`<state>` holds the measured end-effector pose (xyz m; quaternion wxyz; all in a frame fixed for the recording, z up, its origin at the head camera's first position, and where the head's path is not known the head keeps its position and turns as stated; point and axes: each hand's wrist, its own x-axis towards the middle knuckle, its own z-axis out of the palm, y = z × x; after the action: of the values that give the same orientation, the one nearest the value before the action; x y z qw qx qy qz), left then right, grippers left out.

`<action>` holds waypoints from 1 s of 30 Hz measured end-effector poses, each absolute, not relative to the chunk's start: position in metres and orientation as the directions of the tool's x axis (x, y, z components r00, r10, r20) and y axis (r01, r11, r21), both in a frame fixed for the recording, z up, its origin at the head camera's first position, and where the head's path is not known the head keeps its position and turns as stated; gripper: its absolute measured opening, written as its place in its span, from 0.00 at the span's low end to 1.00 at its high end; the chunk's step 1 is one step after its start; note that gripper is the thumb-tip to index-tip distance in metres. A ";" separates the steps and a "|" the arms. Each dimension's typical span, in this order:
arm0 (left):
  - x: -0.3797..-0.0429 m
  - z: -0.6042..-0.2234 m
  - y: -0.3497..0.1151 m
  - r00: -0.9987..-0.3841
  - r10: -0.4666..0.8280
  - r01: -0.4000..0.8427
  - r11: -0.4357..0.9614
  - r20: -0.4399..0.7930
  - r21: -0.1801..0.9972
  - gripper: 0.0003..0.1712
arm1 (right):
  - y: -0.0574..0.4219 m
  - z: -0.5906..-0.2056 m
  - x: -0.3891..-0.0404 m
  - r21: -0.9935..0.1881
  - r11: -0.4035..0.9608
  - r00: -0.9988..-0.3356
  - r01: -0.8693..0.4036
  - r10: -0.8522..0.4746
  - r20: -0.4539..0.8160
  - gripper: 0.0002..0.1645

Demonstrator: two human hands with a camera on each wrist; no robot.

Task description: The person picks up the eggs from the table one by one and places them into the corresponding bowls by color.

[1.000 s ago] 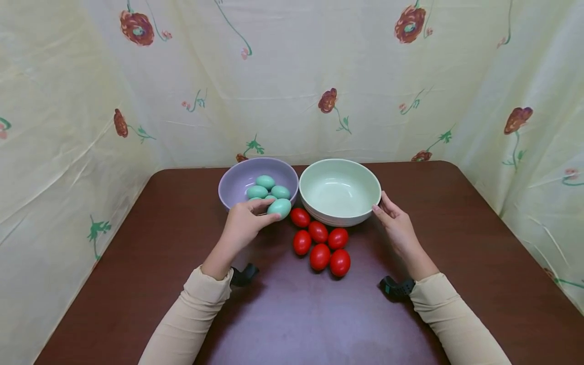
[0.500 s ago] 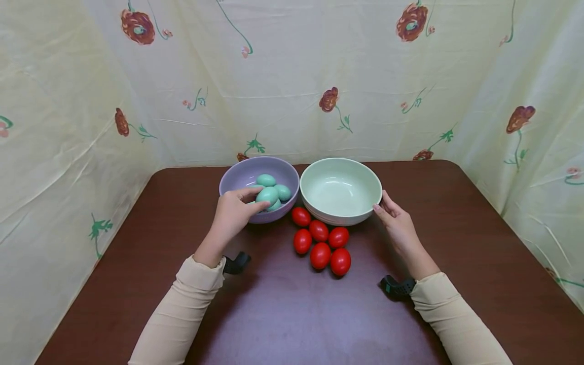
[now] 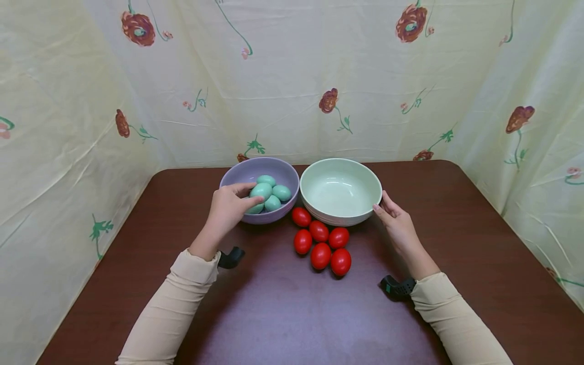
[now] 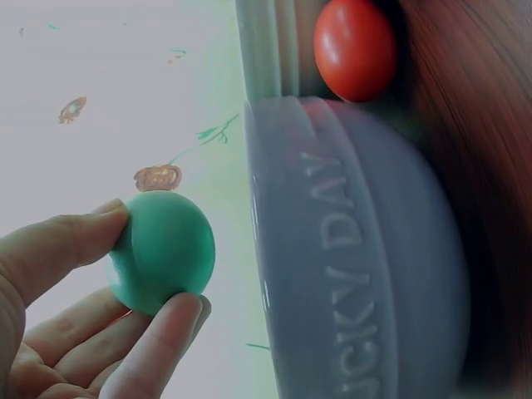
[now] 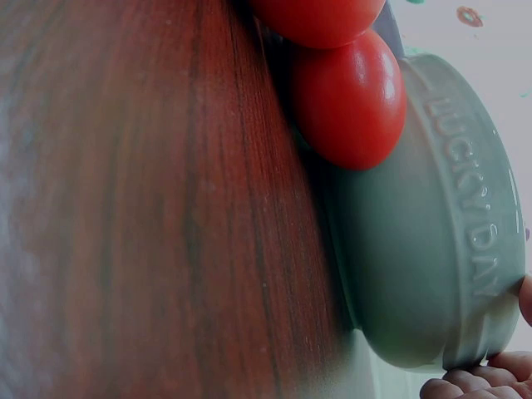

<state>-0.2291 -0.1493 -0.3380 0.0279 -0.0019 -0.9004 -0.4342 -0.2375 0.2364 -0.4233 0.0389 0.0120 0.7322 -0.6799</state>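
Note:
A teal egg is pinched between the thumb and fingers of my left hand. In the left wrist view that egg shows clear above the rim of the purple bowl, with "LUCKY DAY" raised on its side. Several more teal eggs lie inside the purple bowl, partly hidden by the held egg and my fingers. My right hand grips the right rim of a pale green bowl, thumb at the near side; no eggs lie in it. Its fingers also show at the bowl's edge in the right wrist view.
Several red eggs lie clustered on the dark wooden table in front of the bowls, the nearest ones close against the green bowl. The two bowls stand side by side near the back edge. A floral curtain hangs behind the table.
My left hand has moved left and away with the teal egg, from the purple bowl's near right rim to over its left part. My right hand stays on the green bowl.

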 end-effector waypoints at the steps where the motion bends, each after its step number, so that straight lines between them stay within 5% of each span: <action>1: -0.230 -0.338 -0.150 -0.998 -0.022 0.027 0.629 0.052 0.777 0.30 | 0.236 -0.423 -0.237 -0.995 0.074 -0.997 0.072 -0.036 -0.075 0.43; 30: -0.258 -0.345 -0.169 -0.997 -0.039 0.015 0.705 0.060 0.709 0.28 | 0.236 -0.425 -0.238 -0.997 0.055 -0.998 0.056 -0.025 -0.057 0.42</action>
<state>-0.2582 -0.1688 -0.3448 0.0351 0.0063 -0.9227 -0.3840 -0.2381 0.2356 -0.4249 0.0294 0.0104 0.7257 -0.6873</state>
